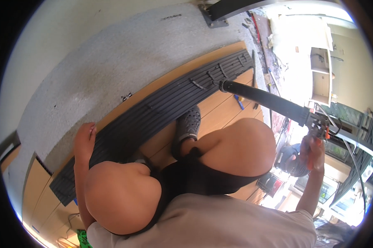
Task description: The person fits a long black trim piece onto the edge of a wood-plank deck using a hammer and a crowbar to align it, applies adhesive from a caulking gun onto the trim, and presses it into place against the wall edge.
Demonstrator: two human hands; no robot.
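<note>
My right hand is wrapped round the orange-handled grip of a caulking gun with a long black barrel. Its nozzle end points down at a dark grey ribbed panel, which lies lengthwise before me. Short dark adhesive beads run across the ribs near the nozzle and toward the panel's far right end. Past my left knee, my left hand hangs by the panel's far edge, fingers loosely bent and seemingly holding nothing.
Wood-coloured boards lie under the panel, with a small blue tool on them. Beyond is rough grey concrete floor. A dark metal post base stands at the top. At right are a bucket and a white open cabinet.
</note>
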